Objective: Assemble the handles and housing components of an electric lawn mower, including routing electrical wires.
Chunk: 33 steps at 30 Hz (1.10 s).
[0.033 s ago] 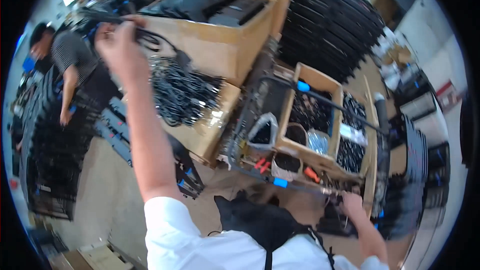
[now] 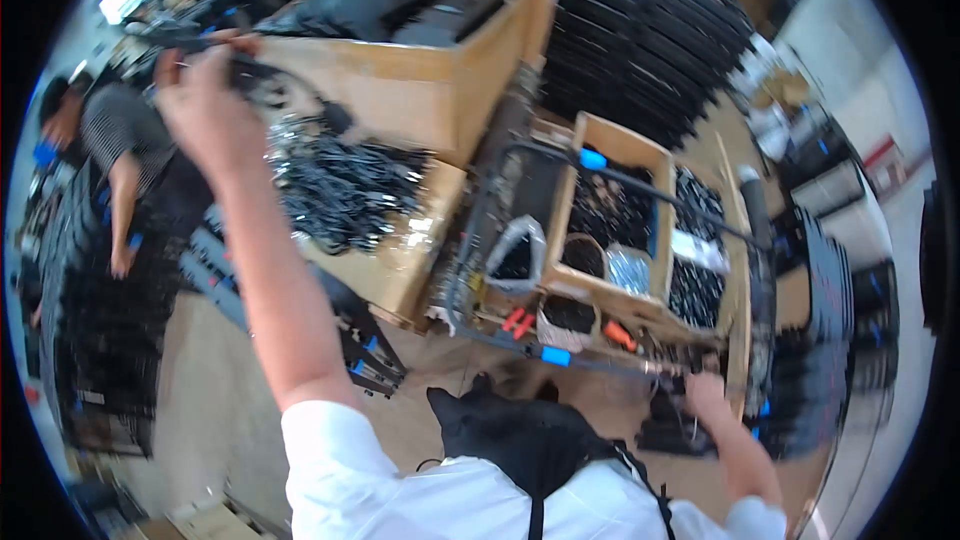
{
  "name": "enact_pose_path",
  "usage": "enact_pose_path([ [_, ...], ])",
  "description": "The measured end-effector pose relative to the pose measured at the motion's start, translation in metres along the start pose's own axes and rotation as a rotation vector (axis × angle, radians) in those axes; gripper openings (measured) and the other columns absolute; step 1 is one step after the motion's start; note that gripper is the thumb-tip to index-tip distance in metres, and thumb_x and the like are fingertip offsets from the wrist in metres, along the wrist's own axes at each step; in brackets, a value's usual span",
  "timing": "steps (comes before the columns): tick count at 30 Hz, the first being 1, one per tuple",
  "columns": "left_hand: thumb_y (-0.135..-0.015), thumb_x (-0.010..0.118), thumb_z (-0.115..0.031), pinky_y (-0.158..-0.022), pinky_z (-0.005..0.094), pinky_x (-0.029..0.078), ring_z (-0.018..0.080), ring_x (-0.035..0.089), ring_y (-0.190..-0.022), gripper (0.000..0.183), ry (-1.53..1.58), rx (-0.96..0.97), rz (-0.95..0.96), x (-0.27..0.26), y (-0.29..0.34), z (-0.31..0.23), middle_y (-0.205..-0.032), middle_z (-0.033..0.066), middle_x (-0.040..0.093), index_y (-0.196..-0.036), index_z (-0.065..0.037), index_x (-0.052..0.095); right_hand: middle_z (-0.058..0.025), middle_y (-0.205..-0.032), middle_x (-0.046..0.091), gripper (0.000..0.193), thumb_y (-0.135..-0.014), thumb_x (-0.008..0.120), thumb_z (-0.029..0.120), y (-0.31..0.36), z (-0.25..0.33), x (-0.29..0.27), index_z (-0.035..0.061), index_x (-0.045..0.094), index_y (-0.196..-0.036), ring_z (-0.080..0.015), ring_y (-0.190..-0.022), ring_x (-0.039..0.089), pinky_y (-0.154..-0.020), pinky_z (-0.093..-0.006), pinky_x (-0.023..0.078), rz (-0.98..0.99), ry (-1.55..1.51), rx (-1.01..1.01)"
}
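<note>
My left hand is raised far out at the upper left, its fingers closed on a black cable that loops off to the right. Below it lies a heap of black cables with shiny ends, on a cardboard surface. At the lower right my right hand is closed at the end of a black tubular frame with blue bands. What lies within those fingers is dark and too blurred to name.
Behind the cables stands a cardboard box of black parts. A divided wooden tray holds small black pieces, near red-handled pliers. A person bends over at the left. Tall stacks of black frames rise behind.
My left hand has moved a little to the left with the cable. The whole view has shifted slightly; my right hand stays at the frame's end.
</note>
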<state>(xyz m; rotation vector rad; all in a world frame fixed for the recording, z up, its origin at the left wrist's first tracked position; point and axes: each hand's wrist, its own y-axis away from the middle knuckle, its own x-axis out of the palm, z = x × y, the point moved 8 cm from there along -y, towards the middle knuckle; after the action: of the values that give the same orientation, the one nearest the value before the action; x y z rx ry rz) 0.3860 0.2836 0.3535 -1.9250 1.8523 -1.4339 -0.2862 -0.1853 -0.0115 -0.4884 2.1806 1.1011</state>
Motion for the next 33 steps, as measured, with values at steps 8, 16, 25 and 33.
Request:
enact_pose_path([
  [8,-0.11,0.049,-0.017,-0.068,0.0314,0.045,0.0173,0.054,-0.077,0.038,0.203,-0.604,0.501,0.061,0.109,0.004,-0.094,0.0059,0.053,-0.141,0.006,0.051,-0.0102,-0.098,0.079,0.011,-0.088,0.068,0.02,-0.019,0.0,-0.016,0.0159,0.078,-0.088,-0.0277,-0.092,0.079,-0.077,-0.043,0.062,0.049,0.017,0.013],
  [16,-0.111,0.059,-0.017,-0.055,0.023,0.046,0.0079,0.055,-0.062,0.019,-0.066,-1.053,0.576,0.088,0.342,0.069,-0.08,0.0001,0.057,-0.122,-0.002,0.058,-0.0091,-0.089,0.078,0.013,-0.088,0.068,0.02,-0.003,0.01,-0.047,0.0107,0.072,-0.096,-0.027,-0.086,0.079,-0.069,-0.0411,0.062,-0.278,-0.185,0.073],
  [25,-0.11,0.06,-0.016,-0.057,0.0228,0.047,0.0056,0.053,-0.061,0.013,0.043,-1.366,0.856,0.075,0.453,0.084,-0.077,-0.0021,0.058,-0.115,-0.005,0.058,-0.0167,-0.096,0.076,0.038,-0.088,0.073,0.018,-0.007,0.029,-0.041,0.0054,0.057,-0.12,-0.0376,-0.089,0.076,-0.075,-0.0478,0.06,-0.23,-0.355,-0.058],
  [33,-0.114,0.052,-0.027,-0.056,0.0248,0.045,0.0087,0.052,-0.062,0.023,0.129,-1.295,0.986,0.065,0.471,0.076,-0.081,0.0003,0.054,-0.116,-0.004,0.054,-0.0227,-0.091,0.075,0.034,-0.093,0.068,0.027,-0.02,0.024,-0.033,0.0014,0.058,-0.113,-0.0413,-0.087,0.075,-0.078,-0.0518,0.06,-0.254,-0.543,0.071],
])
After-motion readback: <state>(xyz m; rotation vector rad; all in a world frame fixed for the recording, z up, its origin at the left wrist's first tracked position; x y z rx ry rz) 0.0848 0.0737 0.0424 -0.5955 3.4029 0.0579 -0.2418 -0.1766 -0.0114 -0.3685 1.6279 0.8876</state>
